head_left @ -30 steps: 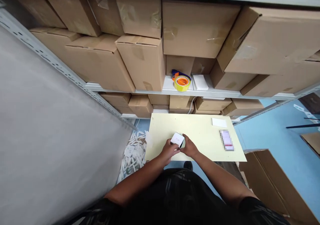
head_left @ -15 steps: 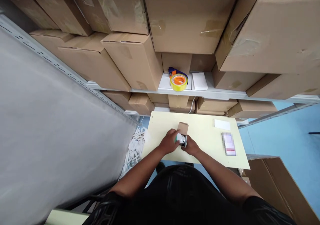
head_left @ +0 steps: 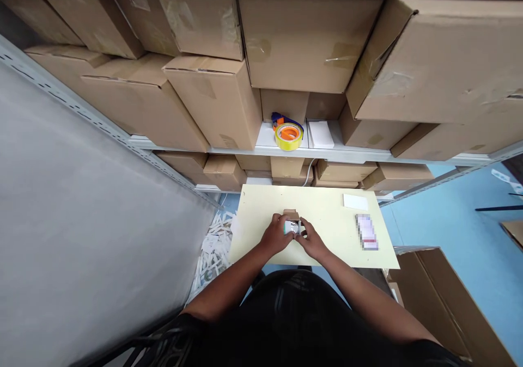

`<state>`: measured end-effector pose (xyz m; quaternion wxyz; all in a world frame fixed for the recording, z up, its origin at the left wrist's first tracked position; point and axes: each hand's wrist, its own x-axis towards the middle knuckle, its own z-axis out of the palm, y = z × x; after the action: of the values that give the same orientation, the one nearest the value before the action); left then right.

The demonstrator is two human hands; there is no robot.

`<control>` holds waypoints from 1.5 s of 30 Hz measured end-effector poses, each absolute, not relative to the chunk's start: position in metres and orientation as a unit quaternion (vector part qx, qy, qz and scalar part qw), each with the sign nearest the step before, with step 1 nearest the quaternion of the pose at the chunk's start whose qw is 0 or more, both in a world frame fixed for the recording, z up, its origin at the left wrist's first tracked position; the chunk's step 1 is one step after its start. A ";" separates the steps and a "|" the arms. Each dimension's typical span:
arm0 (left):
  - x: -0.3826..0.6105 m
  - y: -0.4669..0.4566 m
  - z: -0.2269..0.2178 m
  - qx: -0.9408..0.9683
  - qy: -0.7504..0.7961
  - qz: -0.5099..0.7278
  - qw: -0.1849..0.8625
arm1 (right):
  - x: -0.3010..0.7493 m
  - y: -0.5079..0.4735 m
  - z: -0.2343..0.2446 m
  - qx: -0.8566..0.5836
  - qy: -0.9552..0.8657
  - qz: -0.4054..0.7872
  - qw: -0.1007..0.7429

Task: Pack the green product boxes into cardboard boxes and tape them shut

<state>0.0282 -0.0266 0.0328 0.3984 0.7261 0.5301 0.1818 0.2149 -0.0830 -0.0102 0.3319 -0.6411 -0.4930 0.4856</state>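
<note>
A small cardboard box is held low over the pale yellow table, its brown flap standing up on the far side. Inside its opening shows a round white and silver item, whose kind I cannot make out. My left hand is closed around the box's left side, the thumb at the near edge. Against the right side, my right hand grips with bent fingers and thumb. Both hands hide much of the box walls.
On the table's right lie a white card or flat box and a blurred-out packet. A tape dispenser with yellow tape and a white paper stack sit on the shelf among cardboard boxes. Paper scraps lie at left.
My right hand has shifted its fingers at the box's right side. The box has turned slightly and its flap looks shorter from here. The camera view has moved a little.
</note>
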 end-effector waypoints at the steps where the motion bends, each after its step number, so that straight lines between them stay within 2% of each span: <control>1: 0.029 -0.025 0.034 0.723 0.538 0.181 0.393 | 0.213 -0.082 -0.009 -0.644 -0.501 0.475 0.330; 6: 0.020 -0.017 0.035 0.731 0.504 0.182 0.422 | 0.209 -0.081 -0.005 -0.657 -0.548 0.416 0.309; 11: 0.006 -0.020 0.021 0.703 0.510 0.221 0.444 | 0.205 -0.086 0.003 -0.665 -0.610 0.287 0.322; 13: 0.005 -0.024 0.016 0.719 0.495 0.230 0.431 | 0.202 -0.085 0.012 -0.659 -0.645 0.247 0.299; 23: 0.001 -0.019 0.025 0.788 0.375 0.191 0.449 | 0.185 -0.044 0.071 -0.689 -0.688 0.227 -0.031; 28: 0.005 -0.023 0.024 0.783 0.399 0.188 0.440 | 0.176 -0.030 0.081 -0.684 -0.681 0.241 -0.106; 34: 0.006 -0.030 0.018 0.766 0.416 0.187 0.453 | 0.183 -0.032 0.085 -0.667 -0.689 0.257 -0.117; 40: 0.005 -0.028 0.021 0.773 0.399 0.171 0.463 | 0.189 -0.039 0.086 -0.645 -0.734 0.190 -0.101; 45: 0.008 -0.027 0.024 0.780 0.415 0.145 0.445 | 0.197 -0.052 0.071 -0.632 -0.761 0.146 -0.025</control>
<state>0.0081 -0.0267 0.0240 0.4445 0.7803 0.4152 0.1451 0.1973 -0.0518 0.0708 -0.0255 -0.6318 -0.7608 0.1462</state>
